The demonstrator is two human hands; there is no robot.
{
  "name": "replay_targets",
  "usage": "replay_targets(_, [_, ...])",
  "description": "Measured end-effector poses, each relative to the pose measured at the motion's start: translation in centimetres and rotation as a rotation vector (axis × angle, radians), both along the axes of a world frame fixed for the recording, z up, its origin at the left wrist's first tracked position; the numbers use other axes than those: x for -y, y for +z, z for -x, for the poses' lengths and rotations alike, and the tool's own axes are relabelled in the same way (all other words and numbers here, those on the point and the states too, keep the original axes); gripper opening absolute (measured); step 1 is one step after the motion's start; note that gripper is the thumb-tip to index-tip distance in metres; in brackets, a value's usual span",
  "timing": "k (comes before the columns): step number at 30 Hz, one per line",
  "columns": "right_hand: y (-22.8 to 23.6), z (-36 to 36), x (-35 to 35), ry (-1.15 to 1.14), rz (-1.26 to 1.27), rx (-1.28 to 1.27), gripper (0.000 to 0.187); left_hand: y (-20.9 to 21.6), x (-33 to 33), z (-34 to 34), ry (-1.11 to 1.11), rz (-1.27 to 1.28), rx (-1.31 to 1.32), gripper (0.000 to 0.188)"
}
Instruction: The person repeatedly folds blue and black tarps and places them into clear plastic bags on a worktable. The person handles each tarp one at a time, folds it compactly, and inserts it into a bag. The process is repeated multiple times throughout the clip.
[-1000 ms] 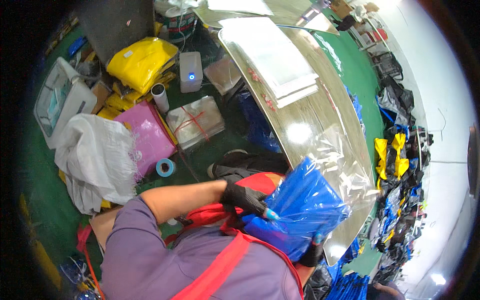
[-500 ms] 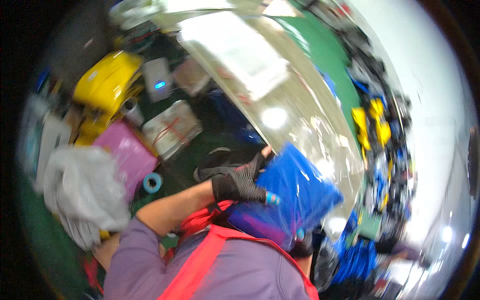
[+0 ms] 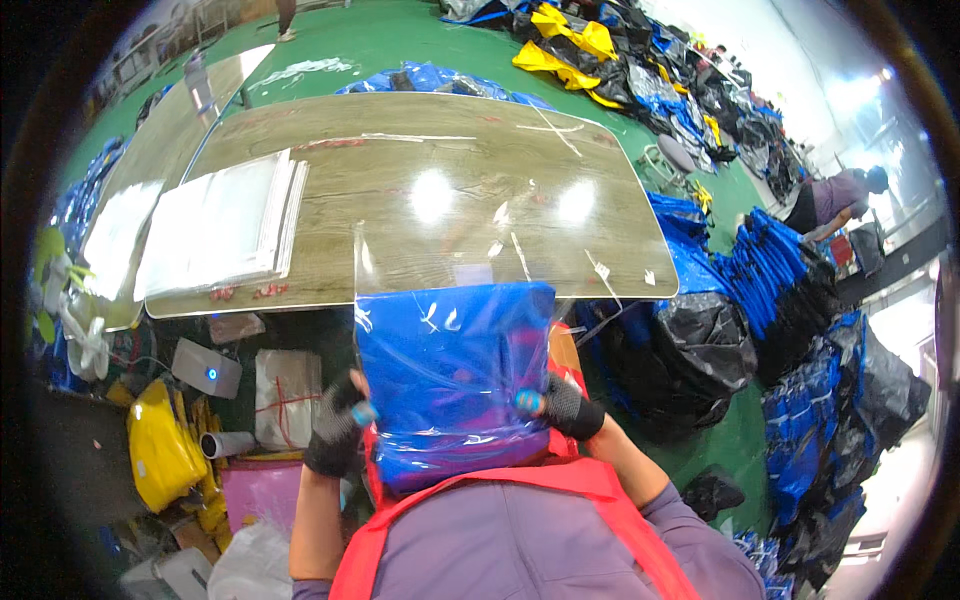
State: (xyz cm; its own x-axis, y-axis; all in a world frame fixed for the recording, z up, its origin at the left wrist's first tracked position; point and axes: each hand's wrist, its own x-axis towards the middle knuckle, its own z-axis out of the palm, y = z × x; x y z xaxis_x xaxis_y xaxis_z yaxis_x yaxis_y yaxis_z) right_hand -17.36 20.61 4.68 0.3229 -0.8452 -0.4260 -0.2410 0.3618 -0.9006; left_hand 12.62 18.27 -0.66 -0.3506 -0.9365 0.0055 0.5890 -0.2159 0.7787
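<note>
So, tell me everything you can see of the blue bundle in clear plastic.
The blue bundle is roughly rectangular, with a mostly smooth face. Clear, shiny plastic covers it, wrinkled toward the lower end and reaching past the blue at the far end, over the table. It is in front of the person's body, broad face toward the camera; whether it rests on the table edge is unclear. The left hand holds its left side, the right hand its right.

Your head-worn fisheye camera faces forward and down: your left hand and right hand near, the table beyond.
</note>
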Motion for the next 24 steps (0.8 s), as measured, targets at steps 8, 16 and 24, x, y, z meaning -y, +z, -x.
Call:
replay_targets(8, [-1.1,0.6,0.2,-0.145,0.041,0.333,0.066,2.1,1.5,0.6,-0.326,-0.177,0.312,0.090])
replay_targets(16, [-1.0,0.4,1.2,-0.331,0.136,0.446,0.057,3.0,2.3,2.7,-0.109,-0.270,0.406,0.072])
replay_targets(24, [-1.9,1.2,1.0,-0.336,0.041,0.583,0.067,-1.4,2.7,1.2,-0.206,-0.028,0.458,0.047])
